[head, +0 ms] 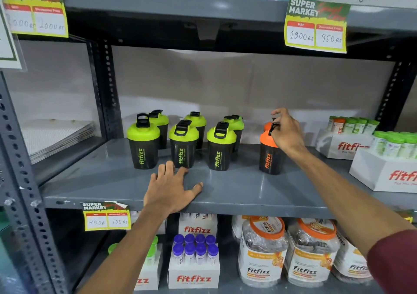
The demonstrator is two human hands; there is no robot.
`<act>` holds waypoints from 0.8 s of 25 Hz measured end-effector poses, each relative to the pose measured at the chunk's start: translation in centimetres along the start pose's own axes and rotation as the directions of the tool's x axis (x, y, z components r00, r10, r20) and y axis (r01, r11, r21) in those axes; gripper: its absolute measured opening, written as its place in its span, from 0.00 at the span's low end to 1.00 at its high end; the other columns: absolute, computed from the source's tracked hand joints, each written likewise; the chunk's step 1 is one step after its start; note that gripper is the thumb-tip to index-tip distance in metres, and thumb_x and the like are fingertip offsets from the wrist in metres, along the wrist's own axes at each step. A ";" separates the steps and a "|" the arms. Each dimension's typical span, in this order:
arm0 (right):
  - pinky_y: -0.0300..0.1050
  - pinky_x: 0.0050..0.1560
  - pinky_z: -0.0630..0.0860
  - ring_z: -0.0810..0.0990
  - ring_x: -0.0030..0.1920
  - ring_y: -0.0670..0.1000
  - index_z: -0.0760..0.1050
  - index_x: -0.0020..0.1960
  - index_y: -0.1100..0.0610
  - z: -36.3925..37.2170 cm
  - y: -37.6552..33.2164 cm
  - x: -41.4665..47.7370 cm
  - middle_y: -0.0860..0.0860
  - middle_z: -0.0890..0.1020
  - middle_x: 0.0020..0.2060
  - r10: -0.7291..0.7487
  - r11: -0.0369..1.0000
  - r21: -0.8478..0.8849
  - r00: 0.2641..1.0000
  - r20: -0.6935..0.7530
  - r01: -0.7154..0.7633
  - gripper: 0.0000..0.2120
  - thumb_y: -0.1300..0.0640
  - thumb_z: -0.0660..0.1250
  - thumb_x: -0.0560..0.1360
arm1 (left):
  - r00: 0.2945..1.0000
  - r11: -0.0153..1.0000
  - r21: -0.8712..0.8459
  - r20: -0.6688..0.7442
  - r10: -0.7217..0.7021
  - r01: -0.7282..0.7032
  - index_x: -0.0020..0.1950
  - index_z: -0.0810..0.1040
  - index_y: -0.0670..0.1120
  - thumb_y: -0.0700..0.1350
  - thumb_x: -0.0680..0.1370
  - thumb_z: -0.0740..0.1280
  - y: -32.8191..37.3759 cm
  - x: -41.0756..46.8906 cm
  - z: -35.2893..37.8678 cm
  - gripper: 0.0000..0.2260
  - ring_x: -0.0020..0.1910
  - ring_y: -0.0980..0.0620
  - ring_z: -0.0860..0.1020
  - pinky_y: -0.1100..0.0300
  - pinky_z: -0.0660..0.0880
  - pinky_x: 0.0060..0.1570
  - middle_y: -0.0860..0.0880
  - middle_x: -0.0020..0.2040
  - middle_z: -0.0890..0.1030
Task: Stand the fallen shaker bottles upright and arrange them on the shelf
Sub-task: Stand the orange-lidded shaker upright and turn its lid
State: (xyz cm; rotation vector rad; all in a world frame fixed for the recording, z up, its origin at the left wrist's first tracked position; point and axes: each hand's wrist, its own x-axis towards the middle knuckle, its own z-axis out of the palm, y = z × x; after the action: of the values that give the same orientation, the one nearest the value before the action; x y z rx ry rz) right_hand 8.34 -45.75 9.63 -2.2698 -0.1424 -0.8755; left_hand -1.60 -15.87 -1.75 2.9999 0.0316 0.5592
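Observation:
Several black shaker bottles with lime-green lids [183,146] stand upright in two rows on the grey shelf [237,192]. To their right stands a black shaker bottle with an orange lid [269,156], also upright. My right hand [286,133] pinches the black carry loop on that orange lid. My left hand [171,187] lies flat on the shelf's front edge with fingers spread, just in front of the middle green-lidded bottle, holding nothing.
White fitfizz display boxes with green-capped tubes [383,158] fill the shelf's right end. A stack of flat sheets [56,135] lies in the left bay. Jars [264,251] and tube boxes [194,260] sit on the shelf below. Price tags hang from the shelf edges.

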 end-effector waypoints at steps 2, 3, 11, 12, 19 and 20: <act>0.50 0.49 0.75 0.78 0.53 0.58 0.70 0.64 0.55 -0.1 0.0 0.1 0.53 0.81 0.49 -0.026 0.999 -0.030 0.999 0.031 0.027 0.26 0.73 0.56 0.69 | 1.000 1.000 0.000 -0.002 -0.001 0.001 0.73 0.69 0.55 0.75 0.71 0.47 0.0 0.0 0.1 0.39 0.66 0.46 0.66 0.49 0.66 0.65 0.47 0.65 0.67; 0.51 0.50 0.75 0.78 0.52 0.58 0.70 0.64 0.55 -0.2 0.1 0.2 0.53 0.80 0.49 -0.033 0.999 -0.041 0.998 0.045 0.035 0.27 0.73 0.56 0.69 | 1.000 1.000 0.002 -0.004 -0.001 0.001 0.73 0.69 0.55 0.75 0.72 0.48 0.0 0.0 0.1 0.38 0.66 0.46 0.66 0.49 0.66 0.65 0.47 0.65 0.67; 0.52 0.49 0.77 0.78 0.50 0.58 0.71 0.62 0.55 -0.5 0.3 0.7 0.54 0.80 0.49 -0.025 1.000 -0.003 0.994 0.110 0.026 0.25 0.74 0.55 0.70 | 1.000 1.000 -0.019 0.012 -0.016 0.016 0.73 0.69 0.55 0.76 0.65 0.40 0.4 -0.3 -0.5 0.45 0.67 0.46 0.65 0.48 0.65 0.66 0.47 0.64 0.67; 0.49 0.49 0.76 0.78 0.50 0.58 0.72 0.62 0.55 -0.6 0.2 0.5 0.54 0.81 0.50 -0.024 1.000 0.017 0.993 0.116 0.022 0.24 0.74 0.54 0.71 | 1.000 0.999 -0.025 0.018 -0.021 0.021 0.73 0.69 0.55 0.76 0.66 0.41 0.3 -0.3 -0.6 0.45 0.67 0.46 0.65 0.48 0.65 0.66 0.47 0.64 0.67; 0.63 0.70 0.62 0.72 0.59 0.50 0.73 0.59 0.51 -1.0 1.7 -3.9 0.48 0.72 0.57 0.210 0.893 0.447 0.929 -0.306 -0.054 0.14 0.48 0.51 0.82 | 0.979 0.959 -0.280 -0.204 -0.009 -0.049 0.59 0.81 0.51 0.62 0.76 0.66 0.7 -1.4 -0.5 0.19 0.59 0.50 0.73 0.53 0.72 0.58 0.53 0.56 0.74; 0.63 0.70 0.62 0.71 0.59 0.49 0.72 0.58 0.49 -0.4 2.3 -5.5 0.48 0.72 0.57 0.314 0.836 0.536 0.906 -0.285 -0.122 0.14 0.45 0.52 0.82 | 0.973 0.920 -0.385 -0.230 -0.021 -0.071 0.54 0.82 0.52 0.59 0.75 0.70 1.0 -1.7 -0.6 0.14 0.57 0.52 0.75 0.54 0.74 0.55 0.55 0.54 0.74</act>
State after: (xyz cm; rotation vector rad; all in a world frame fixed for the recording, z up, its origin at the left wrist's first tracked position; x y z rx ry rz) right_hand 4.69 -47.01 5.12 -1.5652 0.0575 -0.9800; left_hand -3.40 -16.89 -1.67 2.5386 -0.0934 0.8064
